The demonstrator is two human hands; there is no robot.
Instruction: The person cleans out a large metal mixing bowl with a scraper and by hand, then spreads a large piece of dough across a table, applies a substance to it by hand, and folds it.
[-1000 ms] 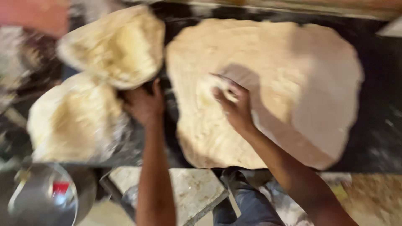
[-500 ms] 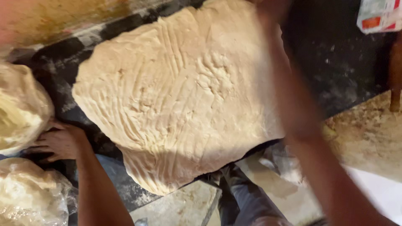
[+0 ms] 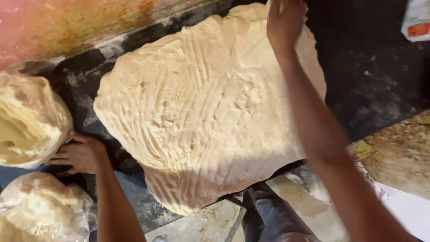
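A very large slab of pale dough [image 3: 206, 112], ridged with finger marks, lies on a dark stone counter [image 3: 367, 85]. My right hand [image 3: 284, 24] reaches across to the slab's far edge and curls onto the dough there; whether it grips is hard to tell. My left hand [image 3: 80, 154] rests flat on the counter, fingers apart, beside the slab's near left edge and against a bagged lump of dough [image 3: 29, 118].
A second bagged dough lump [image 3: 40, 210] sits at the lower left. A stained wall [image 3: 80, 27] runs behind the counter. A white packet [image 3: 416, 20] lies at the upper right. Tiled floor [image 3: 398, 157] and my trouser leg [image 3: 273, 215] show below.
The view has shifted so the slab sits more central. My right hand has reached further, up to the slab's far edge. My left hand stays on the counter by the bagged dough.
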